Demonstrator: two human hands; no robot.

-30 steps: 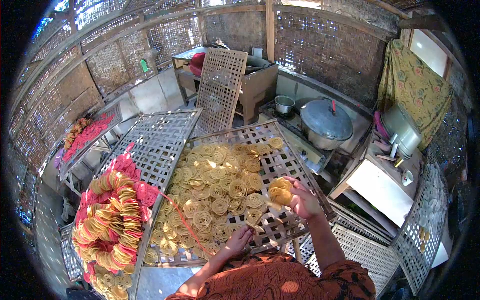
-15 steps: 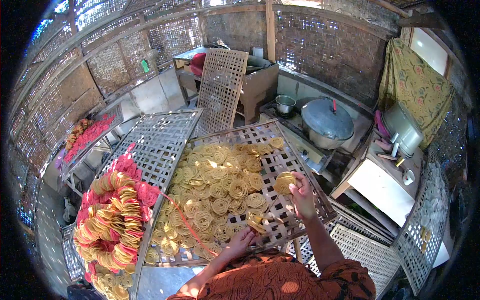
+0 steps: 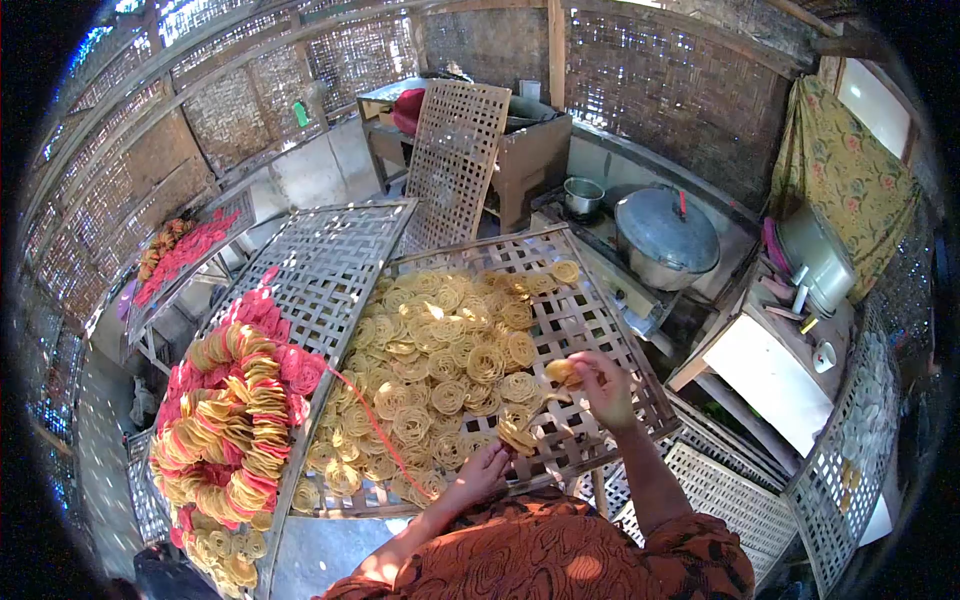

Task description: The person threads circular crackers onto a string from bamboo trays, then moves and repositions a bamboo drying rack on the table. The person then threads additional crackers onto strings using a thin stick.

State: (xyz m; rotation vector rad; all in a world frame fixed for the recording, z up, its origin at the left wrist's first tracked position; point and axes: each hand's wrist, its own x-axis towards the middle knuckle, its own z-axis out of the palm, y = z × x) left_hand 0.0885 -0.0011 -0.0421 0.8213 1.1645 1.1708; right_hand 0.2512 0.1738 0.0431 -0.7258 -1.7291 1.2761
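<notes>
Rack (image 3: pixel 590 305): lattice, partly bare at right.
Loose discs (image 3: pixel 440 370): yellow, over most of the rack; a large share, not yet in rows.
Coils (image 3: pixel 268 410): yellow and pink, heaped at left; apparently finished rows.
Right hand (image 3: pixel 606 388): pinching yellow pieces (image 3: pixel 562 372), count unclear, above bare slats.
Left hand (image 3: pixel 486 470): fingers together, pinching at a short stack (image 3: pixel 517 435), seemingly just begun.
Cord (image 3: pixel 375 425): red, slanting across.

Free tray (image 3: pixel 596 312) beside piled discs (image 3: pixel 440 360)
</notes>
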